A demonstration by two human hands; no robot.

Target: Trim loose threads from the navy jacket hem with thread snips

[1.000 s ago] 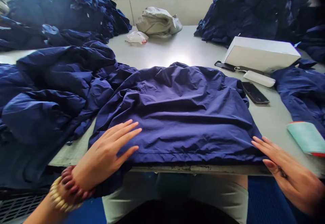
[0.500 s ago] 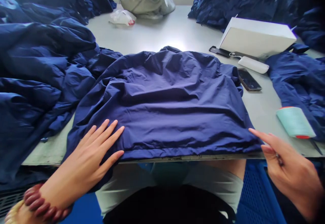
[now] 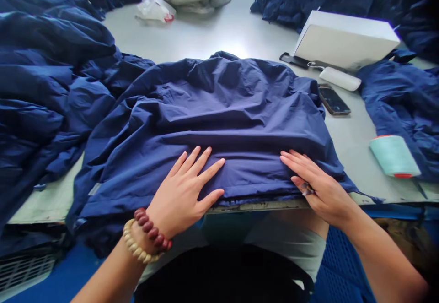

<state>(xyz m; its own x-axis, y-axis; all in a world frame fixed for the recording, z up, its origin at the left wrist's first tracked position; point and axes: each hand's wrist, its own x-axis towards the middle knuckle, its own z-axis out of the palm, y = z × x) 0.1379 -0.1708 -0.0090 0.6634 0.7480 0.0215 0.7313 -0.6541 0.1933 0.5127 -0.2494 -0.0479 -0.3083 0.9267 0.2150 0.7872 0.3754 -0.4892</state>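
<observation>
A navy blue garment (image 3: 219, 120) lies spread across the table, its lower edge along the table's front edge. My left hand (image 3: 185, 186), wearing beaded bracelets (image 3: 151, 232), rests flat on the lower middle of the cloth with fingers spread. On the lower right part lies my right hand (image 3: 317, 186), fingers stretched out and pointing left, nothing gripped between them. A small dark metal piece (image 3: 307, 189) shows at the right thumb; whether it is a ring or part of a tool I cannot tell. A small pale tag (image 3: 94, 189) shows at the garment's lower left.
Heaped navy garments (image 3: 44, 97) cover the left side; more navy cloth (image 3: 401, 106) lies at the right. A mint thread cone (image 3: 394, 156), a phone (image 3: 334, 100), a white power bank (image 3: 339, 78) and a white box (image 3: 346, 40) stand right. Plastic bags (image 3: 156, 10) lie behind.
Both hands have moved inward over the garment, the left to the right and the right to the left onto the cloth. The garment's lower left now spreads farther left, showing a tag.
</observation>
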